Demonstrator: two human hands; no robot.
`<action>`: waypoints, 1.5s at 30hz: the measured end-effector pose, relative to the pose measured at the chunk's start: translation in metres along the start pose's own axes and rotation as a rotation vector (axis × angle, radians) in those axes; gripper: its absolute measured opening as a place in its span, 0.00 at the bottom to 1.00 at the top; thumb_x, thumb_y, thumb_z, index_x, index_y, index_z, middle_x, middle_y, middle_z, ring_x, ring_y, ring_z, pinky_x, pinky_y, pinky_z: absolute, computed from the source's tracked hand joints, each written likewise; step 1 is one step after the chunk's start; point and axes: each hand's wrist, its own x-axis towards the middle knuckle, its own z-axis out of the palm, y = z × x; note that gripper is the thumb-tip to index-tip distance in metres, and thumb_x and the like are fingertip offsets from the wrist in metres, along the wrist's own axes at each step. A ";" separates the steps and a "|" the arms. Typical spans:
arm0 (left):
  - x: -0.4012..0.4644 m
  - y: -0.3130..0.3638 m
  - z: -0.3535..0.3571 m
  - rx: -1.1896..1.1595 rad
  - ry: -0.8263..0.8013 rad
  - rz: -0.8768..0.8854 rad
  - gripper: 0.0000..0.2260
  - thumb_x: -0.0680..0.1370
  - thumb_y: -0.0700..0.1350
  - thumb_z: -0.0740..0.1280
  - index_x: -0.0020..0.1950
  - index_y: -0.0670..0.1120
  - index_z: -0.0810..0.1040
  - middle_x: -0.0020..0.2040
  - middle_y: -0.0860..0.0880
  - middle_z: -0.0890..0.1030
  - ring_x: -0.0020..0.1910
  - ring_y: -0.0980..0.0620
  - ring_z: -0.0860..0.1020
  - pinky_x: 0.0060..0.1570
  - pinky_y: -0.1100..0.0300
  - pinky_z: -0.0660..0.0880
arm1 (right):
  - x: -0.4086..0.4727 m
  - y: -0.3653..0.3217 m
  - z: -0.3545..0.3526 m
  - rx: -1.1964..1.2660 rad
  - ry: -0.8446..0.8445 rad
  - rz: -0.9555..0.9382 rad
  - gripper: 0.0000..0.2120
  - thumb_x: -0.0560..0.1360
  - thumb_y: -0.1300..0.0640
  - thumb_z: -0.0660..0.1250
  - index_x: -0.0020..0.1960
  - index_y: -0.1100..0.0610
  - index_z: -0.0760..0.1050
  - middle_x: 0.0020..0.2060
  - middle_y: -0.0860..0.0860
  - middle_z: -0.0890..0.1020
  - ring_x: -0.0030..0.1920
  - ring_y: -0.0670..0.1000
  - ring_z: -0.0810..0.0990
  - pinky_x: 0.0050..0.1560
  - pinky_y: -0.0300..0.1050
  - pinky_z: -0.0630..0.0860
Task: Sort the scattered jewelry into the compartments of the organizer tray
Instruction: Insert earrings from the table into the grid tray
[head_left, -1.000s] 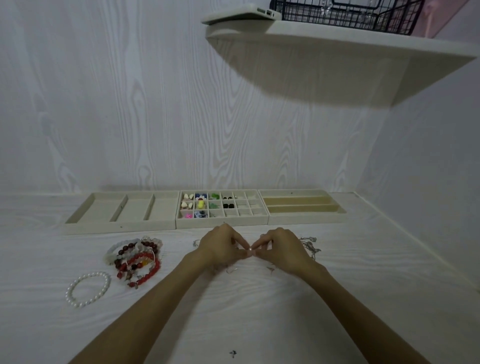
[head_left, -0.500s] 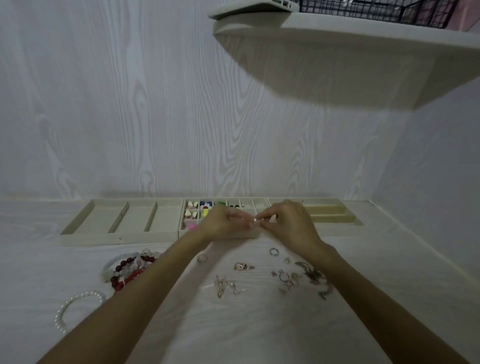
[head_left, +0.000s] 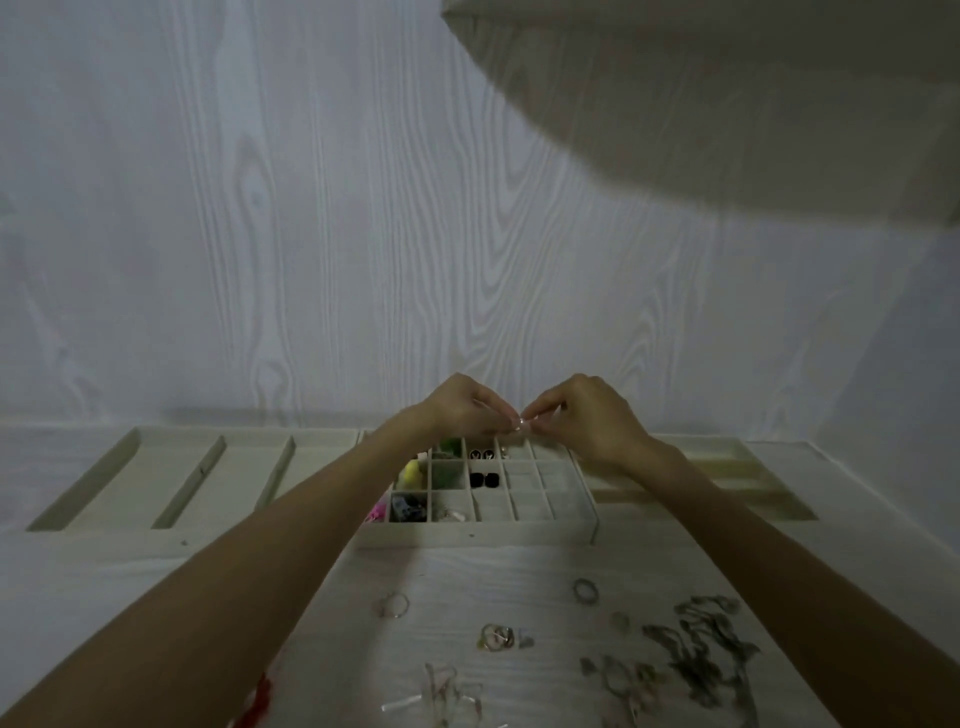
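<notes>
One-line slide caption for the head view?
Both hands, left hand and right hand, pinch a tiny jewelry piece above the grid tray; rings lie scattered nearer the camera.

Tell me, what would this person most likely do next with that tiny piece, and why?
Probably lower it into an empty cell. Both hands, left hand and right hand, pinch one small piece over the back row of the grid tray, where the right-side cells look unfilled.
</notes>
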 end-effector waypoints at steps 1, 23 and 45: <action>0.004 -0.003 0.001 0.006 0.000 0.005 0.07 0.74 0.41 0.71 0.51 0.42 0.84 0.51 0.45 0.83 0.46 0.57 0.78 0.48 0.69 0.75 | 0.002 0.003 0.003 0.024 -0.006 0.019 0.06 0.72 0.55 0.71 0.48 0.50 0.84 0.43 0.47 0.85 0.39 0.42 0.79 0.45 0.38 0.76; 0.013 0.003 -0.004 0.340 -0.267 0.041 0.16 0.74 0.42 0.71 0.62 0.45 0.79 0.57 0.46 0.81 0.59 0.50 0.78 0.66 0.55 0.70 | 0.012 0.005 -0.010 -0.303 -0.086 -0.224 0.08 0.72 0.48 0.71 0.51 0.44 0.82 0.42 0.45 0.83 0.43 0.46 0.77 0.52 0.43 0.66; 0.002 0.000 0.024 0.466 0.230 0.162 0.09 0.67 0.55 0.77 0.43 0.55 0.84 0.43 0.55 0.83 0.45 0.56 0.80 0.40 0.63 0.71 | 0.021 -0.007 -0.020 -0.352 -0.229 -0.072 0.09 0.74 0.51 0.69 0.51 0.51 0.83 0.48 0.46 0.84 0.46 0.47 0.81 0.44 0.39 0.71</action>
